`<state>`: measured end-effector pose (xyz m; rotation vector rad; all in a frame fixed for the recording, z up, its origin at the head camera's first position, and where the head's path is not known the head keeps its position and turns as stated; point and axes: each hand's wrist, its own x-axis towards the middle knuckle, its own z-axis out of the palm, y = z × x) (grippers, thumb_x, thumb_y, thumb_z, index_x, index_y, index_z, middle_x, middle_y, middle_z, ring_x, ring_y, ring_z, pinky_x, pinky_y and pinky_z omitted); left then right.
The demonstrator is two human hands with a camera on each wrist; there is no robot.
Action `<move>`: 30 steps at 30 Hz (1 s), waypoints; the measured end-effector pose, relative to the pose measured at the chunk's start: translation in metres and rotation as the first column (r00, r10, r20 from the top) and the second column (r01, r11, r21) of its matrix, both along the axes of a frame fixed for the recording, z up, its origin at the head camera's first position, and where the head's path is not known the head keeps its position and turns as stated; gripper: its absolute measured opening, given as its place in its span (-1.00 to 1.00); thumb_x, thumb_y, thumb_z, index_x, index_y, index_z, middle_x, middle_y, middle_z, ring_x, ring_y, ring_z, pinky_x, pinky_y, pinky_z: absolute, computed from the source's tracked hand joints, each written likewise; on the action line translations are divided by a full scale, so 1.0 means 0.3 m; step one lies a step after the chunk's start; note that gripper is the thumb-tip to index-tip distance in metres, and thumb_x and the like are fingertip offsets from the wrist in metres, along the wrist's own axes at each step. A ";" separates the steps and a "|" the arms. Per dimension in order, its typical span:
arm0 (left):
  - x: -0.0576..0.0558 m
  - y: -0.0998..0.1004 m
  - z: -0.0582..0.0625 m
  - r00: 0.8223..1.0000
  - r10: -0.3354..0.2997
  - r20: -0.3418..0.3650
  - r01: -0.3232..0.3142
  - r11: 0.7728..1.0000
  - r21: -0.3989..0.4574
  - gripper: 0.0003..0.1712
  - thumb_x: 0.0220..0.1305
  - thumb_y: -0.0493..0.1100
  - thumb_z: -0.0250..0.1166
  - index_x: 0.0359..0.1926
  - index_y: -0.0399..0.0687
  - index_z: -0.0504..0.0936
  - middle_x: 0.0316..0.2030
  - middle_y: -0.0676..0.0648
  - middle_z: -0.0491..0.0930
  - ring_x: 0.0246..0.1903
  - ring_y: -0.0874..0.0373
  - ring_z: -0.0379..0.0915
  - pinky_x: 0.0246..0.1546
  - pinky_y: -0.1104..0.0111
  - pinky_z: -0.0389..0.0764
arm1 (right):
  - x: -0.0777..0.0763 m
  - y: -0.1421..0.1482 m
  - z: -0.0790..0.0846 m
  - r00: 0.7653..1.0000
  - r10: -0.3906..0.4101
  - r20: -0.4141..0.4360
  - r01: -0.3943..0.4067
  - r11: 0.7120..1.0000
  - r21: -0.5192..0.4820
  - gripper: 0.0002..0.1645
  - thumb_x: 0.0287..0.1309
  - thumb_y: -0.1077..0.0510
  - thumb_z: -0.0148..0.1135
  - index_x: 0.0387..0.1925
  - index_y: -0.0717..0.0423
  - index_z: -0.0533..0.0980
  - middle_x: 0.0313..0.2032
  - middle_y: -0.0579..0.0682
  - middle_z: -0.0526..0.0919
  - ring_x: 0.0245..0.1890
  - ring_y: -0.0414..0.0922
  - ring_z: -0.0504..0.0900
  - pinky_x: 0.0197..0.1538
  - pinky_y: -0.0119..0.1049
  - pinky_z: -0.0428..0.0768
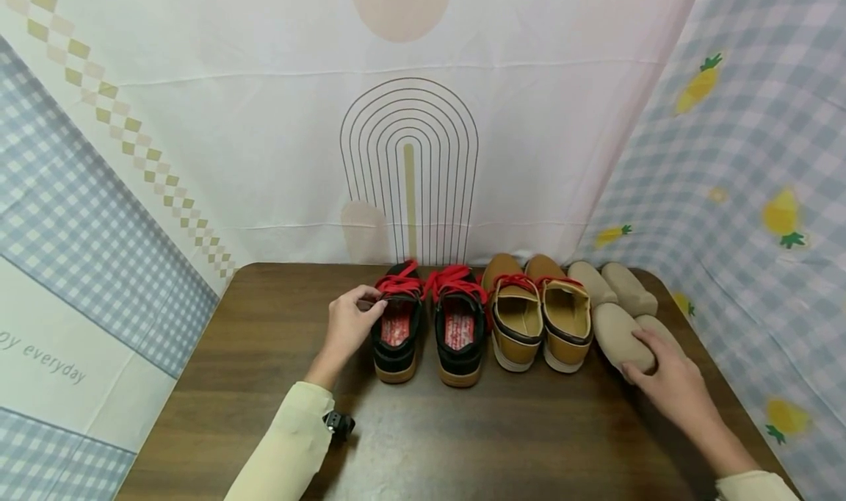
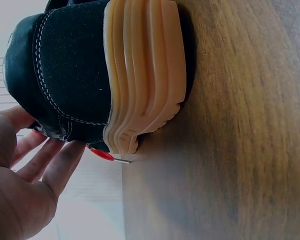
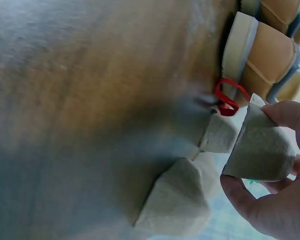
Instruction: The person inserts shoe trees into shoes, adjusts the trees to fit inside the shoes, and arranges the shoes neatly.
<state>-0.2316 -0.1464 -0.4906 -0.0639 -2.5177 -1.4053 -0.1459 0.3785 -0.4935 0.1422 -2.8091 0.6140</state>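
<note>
My left hand (image 1: 350, 317) pinches the left side of a black sneaker (image 1: 395, 361) with red laces, near its collar. Up close in the left wrist view, the thumb and fingers meet the dark upper (image 2: 72, 65), while the gum sole stands on the wood. My right hand (image 1: 677, 383) grips a beige shoe-shaped insert (image 1: 621, 337) between thumb and fingers. This insert (image 3: 262, 150) appears raised off the table in the right wrist view. More beige inserts (image 1: 628, 289) lie around and behind it.
A second black sneaker (image 1: 460, 365) and a pair of tan shoes (image 1: 515, 352) with red laces stand in the row between my hands. A white patterned cloth (image 1: 277, 163) hangs behind the wooden table (image 1: 463, 442); checked cloth (image 1: 734, 266) borders the right side.
</note>
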 end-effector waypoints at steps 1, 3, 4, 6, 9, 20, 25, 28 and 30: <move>0.000 0.000 0.000 1.000 -0.001 -0.002 0.001 1.000 0.000 -0.89 0.28 -0.18 0.45 -0.19 -0.08 0.76 -0.23 -0.13 0.78 -0.23 -0.02 0.75 -0.23 0.20 0.74 | 0.000 0.000 0.007 1.000 -0.001 0.005 0.001 1.000 -0.003 -0.21 0.08 0.18 0.53 0.31 0.31 0.42 0.29 0.50 0.43 0.18 0.53 0.43 0.02 0.44 0.39; 0.001 0.000 0.003 1.000 0.000 -0.009 0.000 1.000 -0.007 -0.88 0.28 -0.17 0.46 -0.19 -0.08 0.76 -0.24 -0.12 0.79 -0.24 -0.01 0.75 -0.24 0.21 0.74 | -0.003 0.000 0.020 1.000 0.002 0.014 -0.002 1.000 -0.012 -0.20 0.13 0.17 0.51 0.35 0.30 0.40 0.34 0.48 0.39 0.20 0.53 0.41 0.05 0.43 0.38; 0.001 0.000 0.005 1.000 0.001 -0.012 -0.001 1.000 -0.009 -0.88 0.27 -0.17 0.46 -0.20 -0.09 0.77 -0.24 -0.12 0.79 -0.25 0.00 0.76 -0.24 0.20 0.74 | -0.005 0.001 0.026 1.000 0.007 0.012 -0.007 1.000 -0.014 -0.20 0.15 0.16 0.50 0.36 0.30 0.39 0.36 0.48 0.37 0.21 0.53 0.40 0.07 0.42 0.37; 0.002 0.000 0.008 1.000 0.000 -0.015 0.000 1.000 -0.011 -0.88 0.27 -0.18 0.46 -0.20 -0.09 0.78 -0.25 -0.12 0.79 -0.25 0.01 0.76 -0.24 0.18 0.74 | -0.009 0.003 0.036 1.000 0.018 -0.002 -0.018 1.000 -0.019 -0.20 0.16 0.16 0.50 0.37 0.31 0.39 0.37 0.47 0.36 0.24 0.52 0.38 0.10 0.41 0.35; 0.001 -0.002 0.004 1.000 -0.005 -0.015 0.005 1.000 -0.014 -0.87 0.26 -0.19 0.47 -0.19 -0.10 0.78 -0.25 -0.13 0.79 -0.25 0.00 0.76 -0.23 0.17 0.75 | -0.013 0.006 0.052 0.999 0.030 -0.037 -0.031 0.999 -0.021 -0.20 0.14 0.18 0.50 0.36 0.32 0.40 0.35 0.48 0.38 0.24 0.52 0.38 0.11 0.41 0.33; 0.004 -0.002 0.005 1.000 0.009 -0.019 -0.009 1.000 0.002 -0.90 0.24 -0.21 0.47 -0.21 -0.09 0.79 -0.28 -0.11 0.80 -0.29 0.05 0.76 -0.26 0.22 0.74 | -0.026 -0.014 0.119 0.995 0.068 -0.074 -0.069 0.997 -0.023 -0.20 0.16 0.14 0.52 0.37 0.29 0.41 0.36 0.47 0.38 0.24 0.50 0.39 0.04 0.41 0.36; 0.003 -0.002 0.006 1.000 0.007 -0.019 -0.007 1.000 0.000 -0.89 0.23 -0.22 0.48 -0.21 -0.09 0.79 -0.28 -0.11 0.80 -0.29 0.05 0.76 -0.26 0.24 0.74 | -0.026 -0.054 0.149 0.990 0.085 -0.109 -0.089 0.996 -0.033 -0.19 0.12 0.15 0.55 0.37 0.23 0.44 0.34 0.44 0.42 0.23 0.48 0.43 -0.01 0.36 0.41; 0.002 -0.001 0.004 1.000 0.006 -0.028 -0.006 1.000 -0.002 -0.88 0.22 -0.22 0.49 -0.21 -0.10 0.79 -0.28 -0.11 0.80 -0.30 0.05 0.76 -0.27 0.27 0.73 | -0.028 -0.080 0.157 0.986 0.097 -0.133 -0.103 0.994 -0.040 -0.20 0.10 0.15 0.56 0.36 0.20 0.46 0.34 0.38 0.45 0.23 0.44 0.46 0.00 0.31 0.44; 0.002 0.000 0.004 1.000 0.006 -0.031 -0.006 1.000 -0.002 -0.88 0.22 -0.22 0.49 -0.21 -0.10 0.79 -0.29 -0.11 0.80 -0.30 0.05 0.76 -0.28 0.29 0.72 | -0.028 -0.096 0.160 0.986 0.106 -0.132 -0.112 0.993 -0.039 -0.20 0.10 0.14 0.56 0.36 0.17 0.47 0.36 0.33 0.46 0.26 0.41 0.46 0.01 0.28 0.44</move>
